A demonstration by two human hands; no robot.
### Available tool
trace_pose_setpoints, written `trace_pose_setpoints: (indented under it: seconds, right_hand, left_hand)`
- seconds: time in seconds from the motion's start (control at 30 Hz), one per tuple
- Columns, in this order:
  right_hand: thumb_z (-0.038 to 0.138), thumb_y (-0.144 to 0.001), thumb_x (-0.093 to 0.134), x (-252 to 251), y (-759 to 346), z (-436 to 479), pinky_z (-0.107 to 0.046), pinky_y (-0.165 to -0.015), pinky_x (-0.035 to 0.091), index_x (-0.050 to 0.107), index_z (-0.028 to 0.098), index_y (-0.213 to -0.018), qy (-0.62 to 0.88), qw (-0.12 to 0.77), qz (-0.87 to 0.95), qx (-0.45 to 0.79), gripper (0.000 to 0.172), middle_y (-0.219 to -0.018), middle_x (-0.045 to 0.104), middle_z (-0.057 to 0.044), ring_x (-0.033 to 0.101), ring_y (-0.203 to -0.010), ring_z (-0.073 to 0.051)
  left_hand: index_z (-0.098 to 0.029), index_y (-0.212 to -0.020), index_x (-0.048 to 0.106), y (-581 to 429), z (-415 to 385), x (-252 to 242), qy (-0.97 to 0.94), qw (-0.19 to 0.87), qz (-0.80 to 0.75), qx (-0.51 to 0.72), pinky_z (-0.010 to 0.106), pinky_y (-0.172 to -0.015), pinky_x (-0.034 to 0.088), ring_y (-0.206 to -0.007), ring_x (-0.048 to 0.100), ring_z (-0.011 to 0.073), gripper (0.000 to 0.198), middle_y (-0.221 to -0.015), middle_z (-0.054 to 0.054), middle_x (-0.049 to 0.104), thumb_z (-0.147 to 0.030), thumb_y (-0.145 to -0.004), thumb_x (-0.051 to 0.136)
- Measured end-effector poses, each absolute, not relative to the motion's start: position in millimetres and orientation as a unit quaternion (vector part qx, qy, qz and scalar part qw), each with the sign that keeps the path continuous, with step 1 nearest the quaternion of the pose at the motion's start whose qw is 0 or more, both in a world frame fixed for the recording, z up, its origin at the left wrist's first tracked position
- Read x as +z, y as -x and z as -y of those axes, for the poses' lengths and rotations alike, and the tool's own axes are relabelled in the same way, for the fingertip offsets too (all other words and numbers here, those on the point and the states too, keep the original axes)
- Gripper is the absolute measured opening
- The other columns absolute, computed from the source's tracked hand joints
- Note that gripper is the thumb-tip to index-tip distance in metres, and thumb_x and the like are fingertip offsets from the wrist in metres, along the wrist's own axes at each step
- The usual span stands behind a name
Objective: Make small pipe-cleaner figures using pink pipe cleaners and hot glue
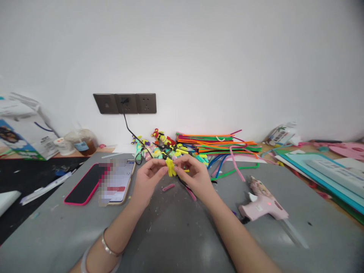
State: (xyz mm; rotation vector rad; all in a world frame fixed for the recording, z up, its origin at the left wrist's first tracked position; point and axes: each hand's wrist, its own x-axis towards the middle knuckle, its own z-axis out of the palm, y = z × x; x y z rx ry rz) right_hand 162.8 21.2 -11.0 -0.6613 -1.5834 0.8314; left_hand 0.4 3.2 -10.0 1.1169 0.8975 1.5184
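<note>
Both my hands meet over the grey mat (176,231) and pinch a small yellow pipe-cleaner figure (170,167). My left hand (148,176) grips its left side with curled fingers. My right hand (193,174) holds its right side, fingers bent around it. A short pink pipe-cleaner piece (168,187) lies on the mat just below the hands. Behind them sits a cluster of finished pipe-cleaner figures (159,146).
A pink glue gun (263,204) lies to the right, with a stack of coloured pipe cleaners (218,146) behind. Two phones (99,182) lie on the left. Paper sheets (327,170) fill the right side; a box (22,132) and cups (81,142) stand far left. A cable (131,131) runs from wall sockets.
</note>
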Motion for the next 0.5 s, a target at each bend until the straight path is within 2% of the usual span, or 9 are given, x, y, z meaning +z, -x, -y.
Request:
trace_pose_setpoints:
  seconds: [0.17, 0.5]
  right_hand:
    - [0.021, -0.087, 0.068, -13.7, -163.5, -21.6, -0.028, -0.066, 0.044, 0.067, 0.023, -0.092, 0.278, 0.578, 0.666, 0.381, 0.006, -0.078, 0.060, 0.001, 0.055, -0.070, -0.015]
    - [0.026, -0.085, 0.072, -9.5, -161.9, -19.3, -0.027, -0.064, 0.047, 0.066, 0.023, -0.085, 0.267, 0.600, 0.646, 0.389, 0.008, -0.079, 0.063, 0.000, 0.057, -0.070, -0.015]
  left_hand:
    - [-0.018, -0.083, 0.072, -0.9, -3.1, -10.2, -0.461, 0.515, -0.350, 0.632, 0.020, -0.072, 0.053, -0.077, 0.067, 0.0125, 0.026, -0.081, 0.000, 0.072, -0.024, -0.064, 0.089]
    - [-0.019, -0.083, 0.075, -1.8, -1.7, -9.1, -0.454, 0.519, -0.346, 0.637, 0.020, -0.068, 0.053, -0.073, 0.065, 0.0121, 0.024, -0.080, 0.001, 0.073, -0.026, -0.065, 0.088]
